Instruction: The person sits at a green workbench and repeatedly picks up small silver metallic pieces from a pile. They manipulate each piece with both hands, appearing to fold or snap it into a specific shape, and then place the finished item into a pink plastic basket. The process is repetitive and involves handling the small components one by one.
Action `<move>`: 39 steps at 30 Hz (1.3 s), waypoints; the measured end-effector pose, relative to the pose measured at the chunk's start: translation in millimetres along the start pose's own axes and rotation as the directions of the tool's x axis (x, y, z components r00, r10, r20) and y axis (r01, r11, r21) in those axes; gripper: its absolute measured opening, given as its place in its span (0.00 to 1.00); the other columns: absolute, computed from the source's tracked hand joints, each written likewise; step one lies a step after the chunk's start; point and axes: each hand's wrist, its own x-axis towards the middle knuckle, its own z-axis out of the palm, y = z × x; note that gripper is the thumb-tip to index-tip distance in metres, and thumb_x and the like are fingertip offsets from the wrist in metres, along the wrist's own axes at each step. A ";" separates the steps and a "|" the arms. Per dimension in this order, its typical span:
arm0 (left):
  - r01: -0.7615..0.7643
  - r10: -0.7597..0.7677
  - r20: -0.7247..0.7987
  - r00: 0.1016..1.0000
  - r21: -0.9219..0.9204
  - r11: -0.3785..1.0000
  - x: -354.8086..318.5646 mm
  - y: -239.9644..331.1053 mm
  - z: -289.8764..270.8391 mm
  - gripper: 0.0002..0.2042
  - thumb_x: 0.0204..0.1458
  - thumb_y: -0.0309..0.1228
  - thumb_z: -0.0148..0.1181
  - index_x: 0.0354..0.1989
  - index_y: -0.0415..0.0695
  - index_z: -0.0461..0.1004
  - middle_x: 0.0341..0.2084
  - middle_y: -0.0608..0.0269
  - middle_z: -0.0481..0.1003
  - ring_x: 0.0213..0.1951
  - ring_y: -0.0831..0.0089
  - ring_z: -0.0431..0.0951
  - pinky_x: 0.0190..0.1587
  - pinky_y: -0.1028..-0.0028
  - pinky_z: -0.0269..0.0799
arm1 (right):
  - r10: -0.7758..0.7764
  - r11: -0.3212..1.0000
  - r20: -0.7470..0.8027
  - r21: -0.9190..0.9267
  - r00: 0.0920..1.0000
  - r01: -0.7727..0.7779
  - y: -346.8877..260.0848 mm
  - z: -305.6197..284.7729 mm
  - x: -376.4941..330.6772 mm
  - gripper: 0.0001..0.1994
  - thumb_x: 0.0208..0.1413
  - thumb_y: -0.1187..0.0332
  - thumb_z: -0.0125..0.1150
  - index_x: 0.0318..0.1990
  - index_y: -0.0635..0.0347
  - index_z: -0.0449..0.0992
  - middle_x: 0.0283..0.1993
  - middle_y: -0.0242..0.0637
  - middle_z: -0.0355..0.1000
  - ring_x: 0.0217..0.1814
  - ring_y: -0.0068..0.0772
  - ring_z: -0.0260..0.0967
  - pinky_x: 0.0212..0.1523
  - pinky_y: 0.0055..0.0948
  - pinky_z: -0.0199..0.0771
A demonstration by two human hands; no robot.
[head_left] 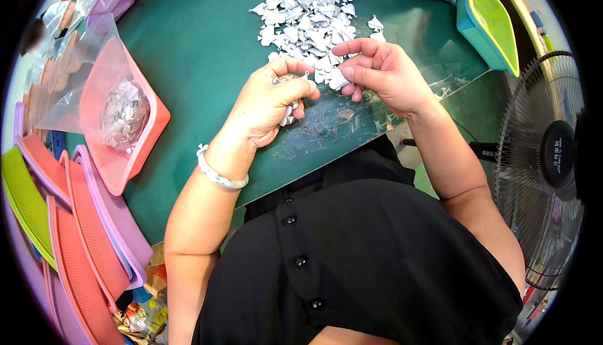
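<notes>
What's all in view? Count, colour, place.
Flat metallic-looking pieces: many, silvery, heaped top centre
Flat worktop: one, green, under them
Tapered plastic basket: one, salmon, left
Clear plastic bags: two, silvery contents, that basket and top right
Perforated plastic baskets: several, pink, purple, lime, lower left
Rectangular plastic basket: one, lime and teal, upper right
Round wire-caged fan: one, black, right
Smooth bangle: one, pale, left wrist
Left grip: one, bare, around pieces
Right grip: one, bare, holding one piece

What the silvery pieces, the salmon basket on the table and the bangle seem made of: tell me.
Silvery pieces: probably metal, bright pale grey, with glinting faces; coated plastic is possible. Salmon basket: likely moulded plastic, satiny, by its even colour. Bangle: perhaps stone or glass, polished, given its mottling and sheen.
</notes>
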 end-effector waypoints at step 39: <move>0.426 0.764 -0.037 0.645 0.847 -0.319 -104.9 175.9 -97.5 0.16 0.47 0.41 0.55 0.38 0.42 0.74 0.30 0.55 0.76 0.33 0.60 0.76 0.37 0.66 0.69 | -0.498 0.398 0.241 -0.790 0.833 0.466 6.5 0.3 3.4 0.21 0.44 0.82 0.54 0.50 0.61 0.67 0.38 0.41 0.69 0.42 0.43 0.63 0.44 0.35 0.65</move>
